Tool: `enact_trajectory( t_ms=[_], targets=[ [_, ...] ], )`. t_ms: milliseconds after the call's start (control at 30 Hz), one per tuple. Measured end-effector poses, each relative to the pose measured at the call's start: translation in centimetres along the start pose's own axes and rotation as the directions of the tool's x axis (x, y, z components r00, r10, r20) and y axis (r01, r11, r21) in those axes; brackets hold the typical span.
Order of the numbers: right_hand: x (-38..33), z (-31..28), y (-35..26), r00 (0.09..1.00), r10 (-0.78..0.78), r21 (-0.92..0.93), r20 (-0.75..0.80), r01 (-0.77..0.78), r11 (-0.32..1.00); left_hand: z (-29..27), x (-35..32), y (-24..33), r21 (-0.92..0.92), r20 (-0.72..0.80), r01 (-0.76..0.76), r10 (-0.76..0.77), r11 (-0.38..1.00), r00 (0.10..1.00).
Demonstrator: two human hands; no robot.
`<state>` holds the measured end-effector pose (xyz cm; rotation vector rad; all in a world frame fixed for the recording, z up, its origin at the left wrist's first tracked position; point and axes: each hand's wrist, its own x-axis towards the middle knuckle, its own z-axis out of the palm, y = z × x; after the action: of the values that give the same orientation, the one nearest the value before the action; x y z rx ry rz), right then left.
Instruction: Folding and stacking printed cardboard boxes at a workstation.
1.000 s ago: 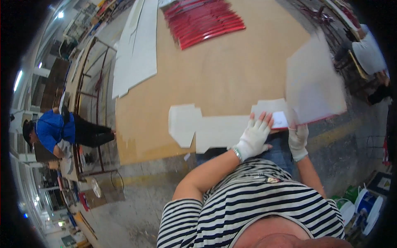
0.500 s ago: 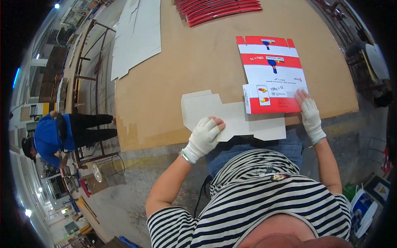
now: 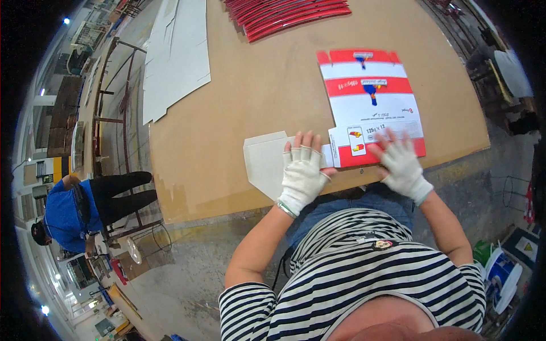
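A flat carton blank lies at the near edge of the table, with its red and white printed panels [image 3: 372, 116] facing up on the right. To their left a plain grey cardboard panel [image 3: 264, 162] shows, partly covered by my left hand [image 3: 303, 175]. That hand wears a white glove with bare fingertips; its fingers are stretched out and lie on the grey board. My right hand [image 3: 401, 167], gloved the same way, spreads its fingers over the lower red band of the print. It is slightly blurred, and whether it presses on the board I cannot tell.
Brown board covers the table [image 3: 256, 91]. A stack of red folded pieces [image 3: 290, 17] lies at the far side, and large pale cardboard sheets [image 3: 177, 62] at the far left. A person in blue [image 3: 68, 213] stands beyond the table's left side, near a metal-framed rack [image 3: 116, 119].
My left hand has shifted right and its fingers have straightened. My right hand has moved left from the carton's right edge, fingers now spread. The grey strip below the print no longer shows.
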<state>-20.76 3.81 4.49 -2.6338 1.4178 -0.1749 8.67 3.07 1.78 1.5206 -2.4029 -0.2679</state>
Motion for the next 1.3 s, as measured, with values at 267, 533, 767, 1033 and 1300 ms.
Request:
enact_trajectory(
  t_ms=[267, 533, 767, 1033, 1300],
  targets=[
    [1.1, 0.8, -2.5, 0.995, -0.086, -0.011, 0.055, 0.087, 0.996, -8.2, -5.4, -3.5, 0.242, 0.485, -0.088, -0.042, 0.966, 0.873],
    [0.4, 0.9, -2.1, 0.998, -0.063, -0.01, 0.025, 0.063, 0.998, -3.9, -5.8, -4.8, -0.507, -0.211, 0.281, -0.433, 0.815, 0.876],
    [0.3, 1.0, -2.1, 0.997, -0.068, 0.025, 0.025, 0.068, 0.997, 0.6, -3.1, -1.8, -0.979, -0.171, -0.015, -0.78, 0.203, 0.602],
    [0.5, 0.4, -0.8, 0.989, -0.146, -0.087, -0.022, 0.144, 0.986, 0.7, -0.9, -1.7, -0.562, -0.325, -0.047, -0.169, 0.826, 0.931],
    [0.7, 1.4, -1.5, 0.989, -0.127, -0.011, -0.076, 0.127, 0.992, -0.2, -0.4, 0.3, -0.078, 0.104, -0.158, 0.166, 0.984, 0.981]
  ],
)
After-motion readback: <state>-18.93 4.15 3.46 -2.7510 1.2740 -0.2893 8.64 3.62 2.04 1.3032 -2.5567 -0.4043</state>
